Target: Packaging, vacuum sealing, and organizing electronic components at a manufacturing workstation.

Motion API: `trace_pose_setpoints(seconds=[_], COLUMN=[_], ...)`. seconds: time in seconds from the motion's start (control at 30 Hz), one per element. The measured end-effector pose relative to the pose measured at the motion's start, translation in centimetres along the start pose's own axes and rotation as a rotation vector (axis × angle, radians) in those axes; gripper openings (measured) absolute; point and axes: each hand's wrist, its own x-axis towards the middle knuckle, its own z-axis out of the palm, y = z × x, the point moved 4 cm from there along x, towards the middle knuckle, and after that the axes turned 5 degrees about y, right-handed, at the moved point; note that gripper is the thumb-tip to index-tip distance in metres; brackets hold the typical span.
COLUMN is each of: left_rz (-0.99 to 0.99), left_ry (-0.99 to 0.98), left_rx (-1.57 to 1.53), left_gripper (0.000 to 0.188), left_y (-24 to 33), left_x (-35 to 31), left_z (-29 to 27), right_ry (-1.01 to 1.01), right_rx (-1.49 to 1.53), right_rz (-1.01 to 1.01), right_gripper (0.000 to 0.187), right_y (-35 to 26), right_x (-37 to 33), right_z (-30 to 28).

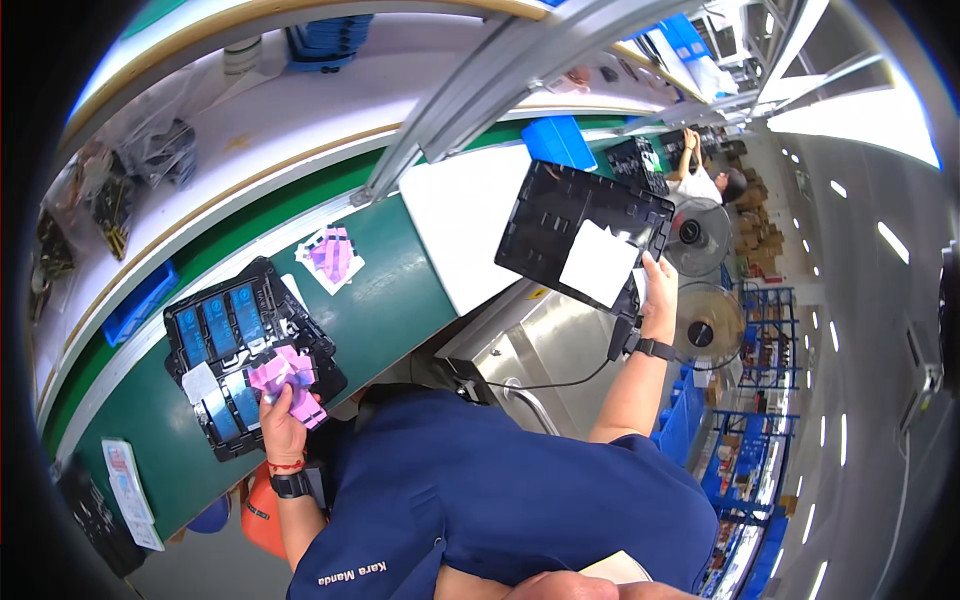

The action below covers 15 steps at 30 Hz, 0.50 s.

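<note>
The left hand (283,428) is closing its thumb and fingers around pink pieces (283,370), and it's holding them right over the near right part of a black casing (262,290). Over on the right, the right hand (659,288) is gripping the right edge of a black plastic panel (545,215), fingers curled in tight, with a white sheet (599,264) lying across the panel close to them. Whether the panel's far side is resting on anything, I cannot tell.

Back on the left, the casing is lying on the green tabletop (395,285), showing blue rectangular panels (208,328) in rows. A pile of pink-and-white cutouts (330,258) is sitting just beyond it to the right, and a white printed pad (131,492) is lying at the left end.

Farther out, a white board (445,215) is stretching between the cutouts and the panel, a blue bin (558,142) is standing on the far side, and two fans (708,328) are facing in from the right. Far right, a co-worker (700,185) is raising both arms.
</note>
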Motion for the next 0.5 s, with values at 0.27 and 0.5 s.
trace_pose_setpoints(seconds=[0.27,0.5], left_rz=[-0.171,-0.161], left_ry=[-0.297,-0.680], left_rx=[0.236,0.525], left_gripper=[0.032,0.030], left_y=[-1.0,-5.3], left_x=[-0.3,0.6], left_z=[7.8,15.1], right_ry=[-0.267,-0.568], right_rx=[0.109,0.078], right_rz=[0.066,0.139], right_gripper=[0.016,0.020], right_y=[1.5,2.3], right_x=[-4.5,-13.2], right_z=[7.1,17.4])
